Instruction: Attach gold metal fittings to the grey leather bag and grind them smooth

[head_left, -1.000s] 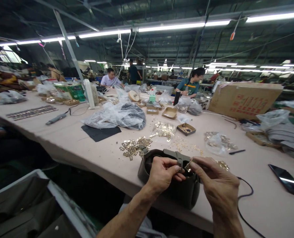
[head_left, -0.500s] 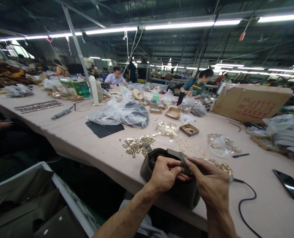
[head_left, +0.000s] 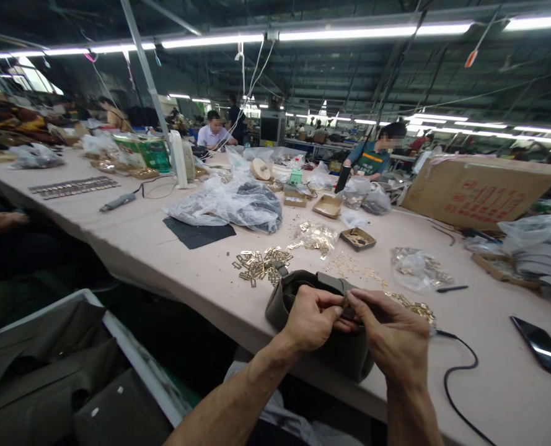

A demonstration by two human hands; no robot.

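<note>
A dark olive bag [head_left: 349, 356] with an open top stands at the table's near edge. Over its rim, my left hand [head_left: 311, 319] is closed, with thumb and fingers pinching a short strap [head_left: 346, 301] of the bag. My right hand [head_left: 396, 331] grips the same strap from the other side, its thumb pressed close to the left fingertips. Whatever small part lies between the fingertips is mostly hidden. Just beyond the bag lies a pile of brass-coloured rectangular buckles [head_left: 261, 265]. More gold-coloured metal pieces [head_left: 414, 308] are heaped behind my right hand.
A white-rimmed bin [head_left: 138, 375] of dark bag pieces stands at lower left. On the table are plastic bags [head_left: 229, 207], a small tray [head_left: 357, 239], a phone [head_left: 542, 347], a black cable [head_left: 449, 378] and a cardboard box [head_left: 480, 189]. Co-workers sit across the table; another person's arm shows at left.
The view has shifted slightly. Both hands stay at the bag's strap, with the fingertips drawn a little closer together around it.
</note>
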